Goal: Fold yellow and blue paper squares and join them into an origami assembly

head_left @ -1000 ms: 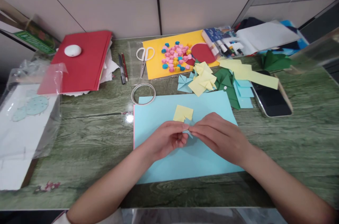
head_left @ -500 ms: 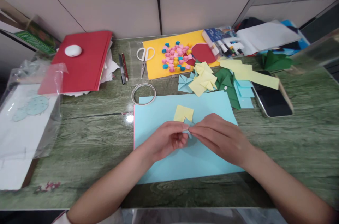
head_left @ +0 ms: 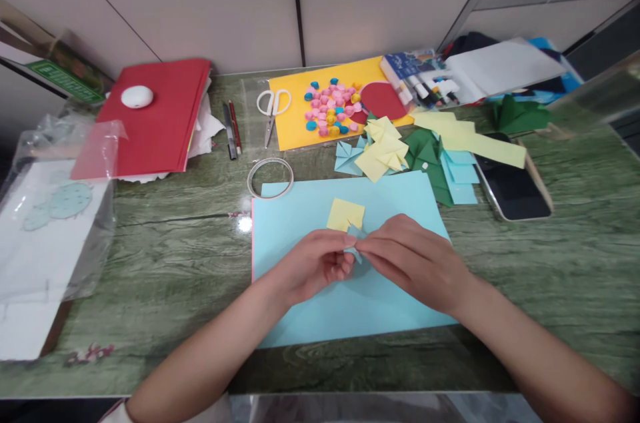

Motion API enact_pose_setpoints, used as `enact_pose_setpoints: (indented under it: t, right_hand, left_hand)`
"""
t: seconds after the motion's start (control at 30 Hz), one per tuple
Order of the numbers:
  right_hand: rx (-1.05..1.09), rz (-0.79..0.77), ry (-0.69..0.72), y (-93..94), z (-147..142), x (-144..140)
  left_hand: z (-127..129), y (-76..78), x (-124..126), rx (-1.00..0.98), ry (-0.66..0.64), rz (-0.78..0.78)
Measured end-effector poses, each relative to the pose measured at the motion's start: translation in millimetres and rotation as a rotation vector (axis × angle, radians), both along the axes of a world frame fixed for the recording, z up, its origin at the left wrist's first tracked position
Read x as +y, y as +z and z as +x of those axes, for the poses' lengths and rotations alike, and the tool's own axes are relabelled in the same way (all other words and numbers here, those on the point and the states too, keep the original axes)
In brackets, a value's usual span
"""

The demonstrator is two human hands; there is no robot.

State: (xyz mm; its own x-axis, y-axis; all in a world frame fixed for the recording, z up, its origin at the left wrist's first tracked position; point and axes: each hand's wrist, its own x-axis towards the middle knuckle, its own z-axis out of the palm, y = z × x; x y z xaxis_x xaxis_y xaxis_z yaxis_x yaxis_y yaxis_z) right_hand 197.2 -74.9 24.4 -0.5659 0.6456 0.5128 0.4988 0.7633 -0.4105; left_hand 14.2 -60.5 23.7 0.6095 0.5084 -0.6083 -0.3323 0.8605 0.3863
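A clear plastic bag (head_left: 55,210) with a white sheet inside is seen at the far left of the green table (head_left: 170,256), at about nine o'clock. A red folder (head_left: 150,116) lies at ten o'clock, with a white oval object (head_left: 137,96) resting on it. Two pens (head_left: 232,128) and white scissors (head_left: 271,108) are placed just right of the folder, and a tape ring (head_left: 271,177) lies below them, touching the top left corner of the light blue sheet (head_left: 345,303).

The left hand (head_left: 313,270) is held over the blue sheet near the centre, fingers curled, pinching a small blue folded paper (head_left: 355,243) at its left side. The same piece is gripped from the right by the right hand (head_left: 417,260), so the fingertips of both hands meet on it. A small yellow folded paper (head_left: 346,214) lies on the sheet just beyond the fingertips, at twelve o'clock from them.

A yellow sheet (head_left: 295,130) carrying pink, blue and yellow beads (head_left: 333,106) and a red disc (head_left: 383,100) is noted at twelve to one o'clock. Folded yellow, blue and green paper pieces (head_left: 400,156) are grouped at one o'clock. A phone (head_left: 513,183) lies face up at two o'clock, partly under a pale yellow strip (head_left: 480,143).
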Motion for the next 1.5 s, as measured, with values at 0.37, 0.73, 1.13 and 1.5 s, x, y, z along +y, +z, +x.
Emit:
enact_pose_setpoints:
  t: [0.37,0.73,1.13,1.5]
  right_hand:
    - [-0.006,-0.057,-0.009,5.1,0,0]
    - [0.006,-0.281,-0.159,11.1,-5,-4]
    - [-0.005,-0.252,-0.163,8.9,-6,-7]
    - [-0.069,-0.221,-0.225,9.5,-4,-4]
  left_hand:
    - [-2,-3.0,1,0.072,-0.062,0.138]
    - [-1,-5.5,-2,0.34,-0.095,0.474]
    - [1,1.0,-3,0.472,-0.168,0.6]
    - [0,1.8,-4,0.476,-0.177,0.596]
